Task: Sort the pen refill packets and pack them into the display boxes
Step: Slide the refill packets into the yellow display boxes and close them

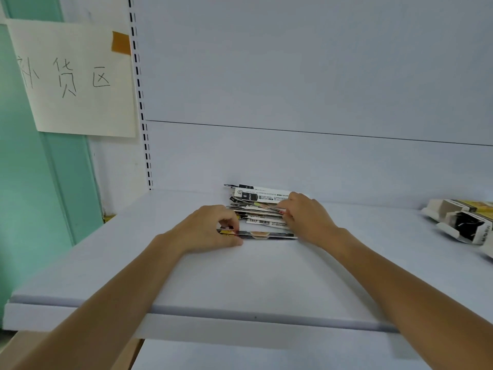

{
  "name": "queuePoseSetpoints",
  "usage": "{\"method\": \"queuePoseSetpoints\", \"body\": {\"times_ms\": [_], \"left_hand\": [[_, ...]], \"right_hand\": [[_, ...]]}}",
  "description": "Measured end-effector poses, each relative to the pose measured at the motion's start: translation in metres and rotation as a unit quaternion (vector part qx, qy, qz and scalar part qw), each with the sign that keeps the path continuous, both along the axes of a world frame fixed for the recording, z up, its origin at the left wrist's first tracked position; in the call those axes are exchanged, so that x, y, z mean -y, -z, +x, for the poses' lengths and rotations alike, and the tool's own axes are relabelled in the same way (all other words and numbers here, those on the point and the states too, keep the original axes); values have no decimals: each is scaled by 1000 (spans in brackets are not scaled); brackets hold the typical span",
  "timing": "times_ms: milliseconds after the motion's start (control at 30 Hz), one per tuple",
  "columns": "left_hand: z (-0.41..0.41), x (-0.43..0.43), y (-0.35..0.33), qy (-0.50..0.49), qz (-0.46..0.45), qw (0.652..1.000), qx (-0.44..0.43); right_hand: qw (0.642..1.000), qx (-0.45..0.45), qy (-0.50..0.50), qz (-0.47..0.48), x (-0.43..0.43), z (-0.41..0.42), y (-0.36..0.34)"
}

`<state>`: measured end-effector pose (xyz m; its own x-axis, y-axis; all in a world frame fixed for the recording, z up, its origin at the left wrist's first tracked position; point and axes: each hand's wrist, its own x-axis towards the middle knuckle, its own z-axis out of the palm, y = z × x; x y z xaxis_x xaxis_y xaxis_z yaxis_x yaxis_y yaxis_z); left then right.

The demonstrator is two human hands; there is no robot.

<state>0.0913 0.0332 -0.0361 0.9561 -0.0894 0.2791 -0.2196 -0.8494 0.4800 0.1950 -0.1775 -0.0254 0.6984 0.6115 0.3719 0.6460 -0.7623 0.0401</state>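
White shelf (240,284), one, is carrying everything we are listing here.

1. Packet pile (262,206), one loose heap of pen refill packets, is lying toward the back of the shelf, about midway along it. The packets are overlapping, so we are not giving a firm count; we are making out at least five edges.
2. Front packet (266,234), one, is lying flat just in front of the packet pile, roughly parallel to the shelf's front edge.
3. Display boxes (464,222), at least two with flaps open, are lying on their sides at the shelf's right edge, well apart from the packet pile. A third may be showing where the frame is cutting it off.
4. Left hand (210,231), one. Its grip is pinching the left end of the front packet between thumb and curled fingers.
5. Right hand (306,217), one. Its grip is curling narrow on the right ends of the packet pile, seemingly pinching one packet, though we are unable to tell which.
6. Paper sign (74,78), one, handwritten, is hanging at the left, fixed with one strip of brown tape (120,42).

We are judging the sorting step to be in hand, with packing not yet begun. The next move is calling for drawing the pinched packet free without dragging its neighbours. After that it is calling for laying like with like and squaring a set before carrying it to the boxes at the right edge.
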Motion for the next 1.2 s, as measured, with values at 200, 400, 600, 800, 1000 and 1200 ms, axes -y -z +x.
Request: {"method": "queuePoseSetpoints", "body": {"times_ms": [200, 400, 600, 800, 1000, 1200], "left_hand": [[2, 5, 3, 23, -14, 1000, 9], [5, 3, -3, -26, 0, 994, 102], [2, 1, -12, -100, -104, 977, 154], [-1, 29, -19, 50, -211, 972, 89], [2, 34, -28, 37, -101, 981, 162], [-7, 33, -22, 62, -134, 987, 64]], "right_hand": [[995, -13, -3, 102, 3, -1, 0], [974, 93, -68, 196, 2, -1, -1], [959, 142, -141, 200, -3, -10, -1], [940, 179, -130, 262, -19, -17, -4], [918, 8, -138, 372, -24, -31, -19], [880, -195, -98, 421, -24, -41, -30]]}}
